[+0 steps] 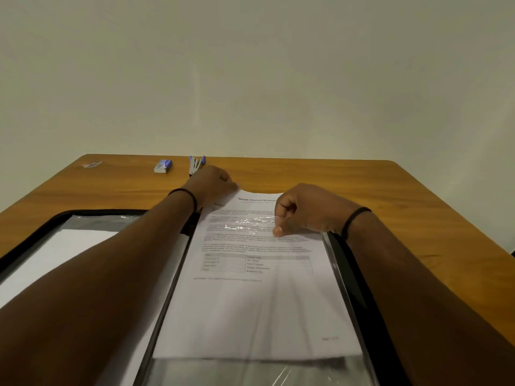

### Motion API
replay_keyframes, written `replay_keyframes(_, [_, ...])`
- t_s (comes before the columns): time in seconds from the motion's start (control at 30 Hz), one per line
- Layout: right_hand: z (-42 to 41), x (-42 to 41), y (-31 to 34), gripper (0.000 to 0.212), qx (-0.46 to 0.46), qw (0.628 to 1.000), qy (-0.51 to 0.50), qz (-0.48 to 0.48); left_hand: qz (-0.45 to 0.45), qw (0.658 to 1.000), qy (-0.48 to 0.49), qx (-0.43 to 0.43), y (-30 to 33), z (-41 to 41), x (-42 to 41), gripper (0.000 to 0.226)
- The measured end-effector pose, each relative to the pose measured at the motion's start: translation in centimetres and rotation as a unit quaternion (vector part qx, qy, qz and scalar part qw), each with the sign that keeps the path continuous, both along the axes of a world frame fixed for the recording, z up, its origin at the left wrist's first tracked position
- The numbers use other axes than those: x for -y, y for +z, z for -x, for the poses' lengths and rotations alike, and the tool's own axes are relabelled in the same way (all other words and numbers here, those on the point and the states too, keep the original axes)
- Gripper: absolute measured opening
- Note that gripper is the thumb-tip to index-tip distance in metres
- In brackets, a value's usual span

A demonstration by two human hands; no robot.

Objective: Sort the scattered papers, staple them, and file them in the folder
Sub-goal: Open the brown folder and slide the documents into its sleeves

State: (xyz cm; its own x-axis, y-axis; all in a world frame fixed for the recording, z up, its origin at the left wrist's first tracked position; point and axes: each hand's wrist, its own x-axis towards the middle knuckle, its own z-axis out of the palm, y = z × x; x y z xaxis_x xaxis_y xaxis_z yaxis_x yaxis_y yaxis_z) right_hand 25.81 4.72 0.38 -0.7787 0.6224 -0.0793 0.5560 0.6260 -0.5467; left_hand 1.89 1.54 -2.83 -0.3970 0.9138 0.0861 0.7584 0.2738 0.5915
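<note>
An open black folder (370, 316) with clear plastic sleeves lies across the near part of the table. A printed paper set (259, 302) sits mostly inside the right-hand sleeve, its top edge sticking out at the far end. My left hand (213, 185) grips the paper's top left corner. My right hand (303, 210) pinches the clear sleeve's upper edge (250, 222) over the page. A white sheet (55, 254) shows in the left-hand sleeve, partly hidden by my left forearm.
On the wooden table (390, 190), a blue and black stapler (196, 164) lies at the far edge just beyond my left hand. A small staple box (163, 166) sits left of it, and a small wrapper (92, 164) lies at the far left corner. A pale wall stands behind.
</note>
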Motion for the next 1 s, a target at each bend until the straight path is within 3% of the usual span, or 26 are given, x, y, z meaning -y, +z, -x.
replay_keyframes(0.07, [0.1,0.1,0.2,0.017,-0.015,1.000,0.013,0.006,0.022,0.993,-0.021,-0.117,0.5,-0.4,0.2,0.025])
replay_keyframes(0.13, [0.2,0.1,0.4,0.016,-0.023,0.999,0.021,0.012,0.043,0.982,-0.078,-0.164,1.0,-1.1,0.1,0.023])
replay_keyframes(0.23, [0.3,0.0,0.5,0.016,-0.034,0.999,0.018,0.002,0.049,0.982,-0.144,-0.111,1.3,-2.5,-0.2,0.035])
replay_keyframes(0.47, [0.1,0.4,-0.3,0.020,-0.078,0.995,-0.042,-0.035,0.070,0.987,-0.136,0.053,2.5,-3.9,1.6,0.073])
replay_keyframes(0.57, [0.2,0.5,-0.7,0.024,-0.075,0.993,-0.074,-0.049,0.064,0.985,-0.145,0.070,2.9,-4.9,2.8,0.079])
replay_keyframes(0.7, [0.0,1.4,0.8,0.026,-0.056,0.988,-0.122,-0.078,0.128,0.980,-0.144,0.056,3.0,-5.8,3.9,0.082])
replay_keyframes(0.77, [0.0,2.0,1.1,0.026,-0.033,0.984,-0.136,-0.107,0.136,0.977,-0.149,0.067,3.1,-5.9,4.6,0.074])
replay_keyframes(0.87, [0.1,2.8,0.1,0.020,-0.020,0.973,-0.174,-0.151,0.107,0.975,-0.180,0.074,2.4,-4.9,5.6,0.038])
replay_keyframes(1.0, [-2.2,3.8,-0.4,0.028,-0.024,0.961,-0.238,-0.138,0.077,0.985,-0.096,-0.122,1.0,-3.7,6.8,0.031])
